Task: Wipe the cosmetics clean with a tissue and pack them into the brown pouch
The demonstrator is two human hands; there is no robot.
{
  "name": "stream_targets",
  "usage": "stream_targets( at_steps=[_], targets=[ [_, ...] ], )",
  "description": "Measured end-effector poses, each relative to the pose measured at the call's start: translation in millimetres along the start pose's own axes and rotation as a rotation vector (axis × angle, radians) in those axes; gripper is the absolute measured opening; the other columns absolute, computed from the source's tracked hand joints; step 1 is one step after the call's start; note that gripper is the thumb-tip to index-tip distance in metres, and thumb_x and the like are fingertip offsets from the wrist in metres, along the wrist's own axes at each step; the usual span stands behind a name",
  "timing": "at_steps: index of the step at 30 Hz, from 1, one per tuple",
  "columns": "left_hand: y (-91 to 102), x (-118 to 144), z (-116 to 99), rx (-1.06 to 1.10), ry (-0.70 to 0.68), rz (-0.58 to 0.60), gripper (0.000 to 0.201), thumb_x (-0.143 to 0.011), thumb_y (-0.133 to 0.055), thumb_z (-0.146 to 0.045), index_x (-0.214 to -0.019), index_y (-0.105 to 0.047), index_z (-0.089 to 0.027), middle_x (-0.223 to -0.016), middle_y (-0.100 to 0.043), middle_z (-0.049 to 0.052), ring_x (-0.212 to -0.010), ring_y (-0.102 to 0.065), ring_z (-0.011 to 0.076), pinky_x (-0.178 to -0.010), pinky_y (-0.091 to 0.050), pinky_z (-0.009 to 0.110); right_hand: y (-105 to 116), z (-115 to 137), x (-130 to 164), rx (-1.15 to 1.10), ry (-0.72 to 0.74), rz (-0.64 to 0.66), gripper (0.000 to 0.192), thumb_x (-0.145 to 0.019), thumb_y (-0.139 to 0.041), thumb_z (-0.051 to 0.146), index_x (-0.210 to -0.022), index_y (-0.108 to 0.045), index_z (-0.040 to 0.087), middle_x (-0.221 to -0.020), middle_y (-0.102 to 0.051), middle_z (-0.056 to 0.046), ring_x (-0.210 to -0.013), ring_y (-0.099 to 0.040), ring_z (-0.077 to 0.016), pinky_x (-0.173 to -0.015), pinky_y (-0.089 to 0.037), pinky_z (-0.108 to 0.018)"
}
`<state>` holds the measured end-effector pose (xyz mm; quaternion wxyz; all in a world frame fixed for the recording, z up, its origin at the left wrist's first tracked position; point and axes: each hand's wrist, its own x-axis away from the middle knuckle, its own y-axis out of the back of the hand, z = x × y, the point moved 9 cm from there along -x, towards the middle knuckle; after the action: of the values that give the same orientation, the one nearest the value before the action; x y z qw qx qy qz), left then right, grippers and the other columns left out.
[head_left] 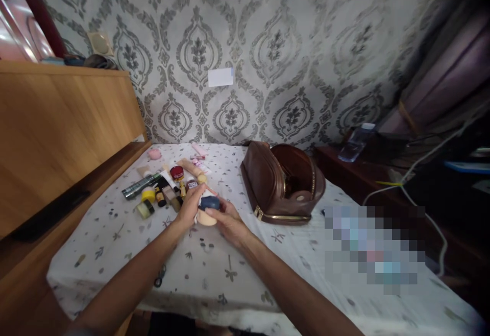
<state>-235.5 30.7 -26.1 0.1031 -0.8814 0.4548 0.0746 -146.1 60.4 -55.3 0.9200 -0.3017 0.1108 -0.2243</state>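
Small tubes, bottles and a red-lidded jar [176, 172] lie scattered just behind the hands; an open brown leather pouch [283, 183] sits right. Left hand [190, 207] and right hand [228, 225] together grip a smooth, rounded dark-blue compact [210, 203] above the patterned white tablecloth [214, 269]

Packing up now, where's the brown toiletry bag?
In the head view, the brown toiletry bag lies open on the table, right of both hands, cosmetics scattered to their left.

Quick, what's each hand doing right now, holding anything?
Left hand: closed on the dark blue round container.
Right hand: fingers also gripping that container, from the other side.
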Motion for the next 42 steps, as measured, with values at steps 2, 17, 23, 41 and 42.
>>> stream_targets(
  at_steps=[2,17,23,41,42],
  targets=[
    [2.2,-2,6,0.096,0.034,-0.045,0.05,-0.077,-0.065,-0.064,-0.067,-0.068,-0.015,-0.065,-0.067,0.003,-0.065,-0.064,0.0171,-0.064,-0.049,0.026,4,0,-1,-0.077,-0.001,-0.038,0.052,-0.054,-0.093,0.031,-0.1,-0.072,0.019,-0.096,-0.076,-0.003,-0.089,-0.07,-0.0203,-0.088,-0.055,-0.034],
    [-19.4,15,-10,-0.382,-0.322,0.135,0.053,-0.091,-0.059,-0.049,-0.134,-0.05,-0.02,-0.133,-0.055,0.012,-0.126,-0.051,0.0269,-0.111,-0.037,0.041,36,2,-13,-0.33,0.044,-0.183,0.029,-0.072,-0.084,0.036,-0.093,-0.073,0.02,-0.102,-0.075,-0.003,-0.097,-0.067,-0.0169,-0.088,-0.057,-0.028],
    [-26.0,22,-13,-0.684,-0.439,0.151,0.071,-0.079,-0.075,-0.029,-0.142,-0.041,-0.025,-0.13,-0.052,0.012,-0.125,-0.051,0.0307,-0.108,-0.04,0.046,38,3,-11,-0.261,0.017,-0.193,0.032,-0.071,-0.085,0.039,-0.095,-0.073,0.022,-0.096,-0.074,0.001,-0.089,-0.067,-0.0147,-0.081,-0.055,-0.024],
    [-3.8,0,-6,-0.173,-0.043,0.322,0.059,-0.068,-0.08,-0.039,-0.118,-0.057,-0.019,-0.106,-0.064,0.004,-0.095,-0.061,0.0207,-0.08,-0.049,0.028,34,26,-1,0.034,0.031,-0.234,0.046,-0.06,-0.087,0.041,-0.1,-0.07,0.026,-0.086,-0.069,0.004,-0.069,-0.058,-0.0119,-0.058,-0.044,-0.022],
    [-5.1,1,-6,-0.183,-0.048,0.328,0.058,-0.069,-0.079,-0.039,-0.119,-0.056,-0.019,-0.106,-0.064,0.004,-0.095,-0.061,0.0209,-0.08,-0.049,0.028,34,27,-1,0.044,0.036,-0.233,0.044,-0.06,-0.086,0.042,-0.098,-0.071,0.025,-0.085,-0.069,0.004,-0.069,-0.058,-0.0121,-0.058,-0.046,-0.023]
  ],
)
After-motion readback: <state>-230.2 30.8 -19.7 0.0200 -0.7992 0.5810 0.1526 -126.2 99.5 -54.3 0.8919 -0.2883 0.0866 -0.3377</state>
